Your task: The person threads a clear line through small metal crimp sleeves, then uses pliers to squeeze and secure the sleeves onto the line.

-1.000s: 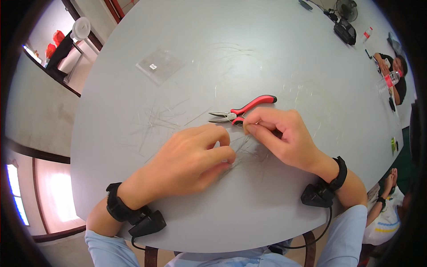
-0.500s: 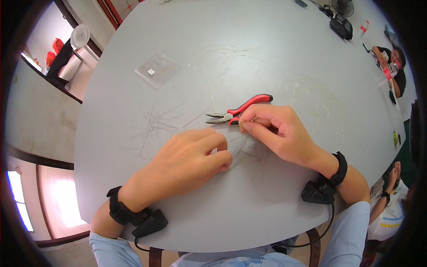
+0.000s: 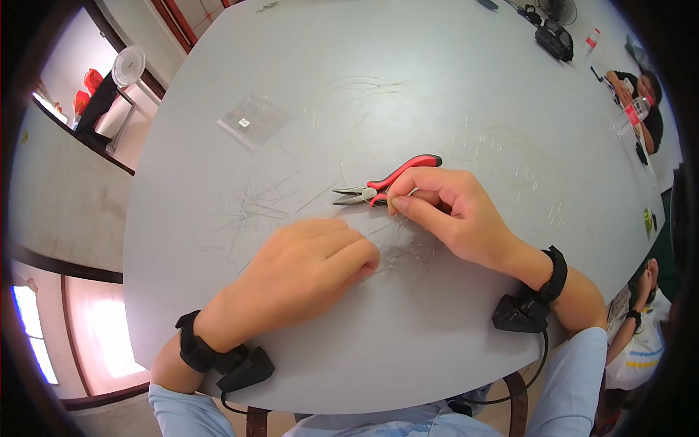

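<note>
My right hand [image 3: 459, 211] is closed in a pinch right of centre, with thumb and forefinger on a thin, pale strand that is hard to make out. Beside its fingertips lies a pair of needle-nose pliers [image 3: 404, 173] with red and black handles, jaws pointing left. My left hand [image 3: 306, 266] is left of it, slightly smeared, its fingers curled inward and palm down; what they hold is hidden. By its fingertips lies a small heap of thin wire pieces [image 3: 411, 253]. More thin wire pieces [image 3: 255, 200] are scattered on the grey table beyond this hand.
A clear zip bag [image 3: 253, 122] lies on the grey table [image 3: 349, 357] at the far left. Loose coils of clear line [image 3: 502, 149] spread beyond my right hand. A bottle [image 3: 632, 116], a black case [image 3: 555, 41] and another person [image 3: 641, 95] are at the far right.
My left hand's fingers have curled further in and turned down over the small wire heap. My right hand keeps its pinch almost in place. The view has shifted slightly.
</note>
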Motion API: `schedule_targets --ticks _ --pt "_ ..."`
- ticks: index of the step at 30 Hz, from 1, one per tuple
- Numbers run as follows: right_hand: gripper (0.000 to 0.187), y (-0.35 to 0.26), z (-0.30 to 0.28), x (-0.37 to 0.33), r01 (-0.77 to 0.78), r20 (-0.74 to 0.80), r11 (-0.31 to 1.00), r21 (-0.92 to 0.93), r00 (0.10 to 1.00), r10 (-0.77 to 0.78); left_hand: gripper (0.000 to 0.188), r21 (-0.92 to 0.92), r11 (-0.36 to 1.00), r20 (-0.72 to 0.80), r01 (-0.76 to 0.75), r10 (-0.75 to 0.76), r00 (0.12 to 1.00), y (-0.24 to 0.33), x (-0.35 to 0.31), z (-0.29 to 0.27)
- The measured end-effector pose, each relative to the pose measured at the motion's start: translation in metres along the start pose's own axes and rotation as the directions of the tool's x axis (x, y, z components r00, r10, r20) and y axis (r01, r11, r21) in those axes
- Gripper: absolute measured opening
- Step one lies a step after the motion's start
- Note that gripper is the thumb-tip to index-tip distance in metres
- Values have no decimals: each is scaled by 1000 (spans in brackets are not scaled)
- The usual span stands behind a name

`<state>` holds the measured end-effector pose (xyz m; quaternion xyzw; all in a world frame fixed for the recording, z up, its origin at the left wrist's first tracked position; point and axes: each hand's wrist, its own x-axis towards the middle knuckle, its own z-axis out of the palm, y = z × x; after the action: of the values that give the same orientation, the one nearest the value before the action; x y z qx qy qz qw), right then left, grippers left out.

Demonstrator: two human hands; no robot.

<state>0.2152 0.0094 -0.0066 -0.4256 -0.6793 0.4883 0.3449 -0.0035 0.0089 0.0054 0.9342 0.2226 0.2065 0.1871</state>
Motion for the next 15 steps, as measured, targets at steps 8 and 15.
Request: schedule_targets --ticks 8,15 --pt "9 -4 -2 1 -59 22 998 -12 998 59 20 109 992 -11 -58 60 998 2 -5 1" --pt "9 2 0 1 -10 -2 1000 25 1000 10 13 -55 998 -32 20 -22 999 14 1 -3"
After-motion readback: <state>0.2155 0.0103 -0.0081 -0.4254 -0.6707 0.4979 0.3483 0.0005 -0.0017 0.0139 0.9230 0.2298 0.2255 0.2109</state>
